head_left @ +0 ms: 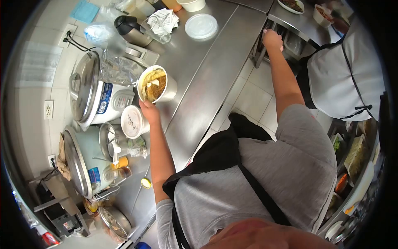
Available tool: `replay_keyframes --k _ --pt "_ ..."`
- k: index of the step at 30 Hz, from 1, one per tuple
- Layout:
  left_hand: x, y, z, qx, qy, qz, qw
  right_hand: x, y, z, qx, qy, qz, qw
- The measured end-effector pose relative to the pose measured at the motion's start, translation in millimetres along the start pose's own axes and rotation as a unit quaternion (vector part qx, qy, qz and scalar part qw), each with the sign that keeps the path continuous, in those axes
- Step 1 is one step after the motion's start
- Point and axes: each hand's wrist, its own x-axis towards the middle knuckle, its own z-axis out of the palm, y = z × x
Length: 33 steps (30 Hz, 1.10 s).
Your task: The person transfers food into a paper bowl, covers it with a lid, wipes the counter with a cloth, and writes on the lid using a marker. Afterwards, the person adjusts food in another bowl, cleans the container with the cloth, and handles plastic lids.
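On the steel counter at centre left, a white tub (pixel 169 88) without a lid holds yellow and brown food with pale pieces. The fingers of my left hand (pixel 150 112) are closed on its near rim. A lidded white tub (pixel 133 122) with writing on top stands close beside that hand. My right hand (pixel 273 40) reaches far forward to the right, at the open shelf below the other steel counter (pixel 286 18). Its fingers are curled closed; what they hold, if anything, is hidden.
Two large cookers (pixel 85 93) line the wall at left. A round clear lid (pixel 201 27), a dark-topped jug (pixel 132 31) and a glass with papers (pixel 159 29) are at the back. A person in a white garment (pixel 338 70) stands close on the right, beside food trays (pixel 354 159).
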Motion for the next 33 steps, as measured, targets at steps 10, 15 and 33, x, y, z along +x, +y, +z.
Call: replay_keyframes --k 10,15,33 --pt "14 -29 0 0.048 0.025 -0.005 0.999 -53 -78 83 0.002 -0.067 -0.367 0.928" --pt "0 2 3 0.032 0.028 -0.094 0.995 52 -38 70 -0.055 0.076 -0.052 0.994" --pt "-5 2 11 0.057 0.089 0.03 0.994 130 -126 105 0.34 0.08 -0.258 0.901"
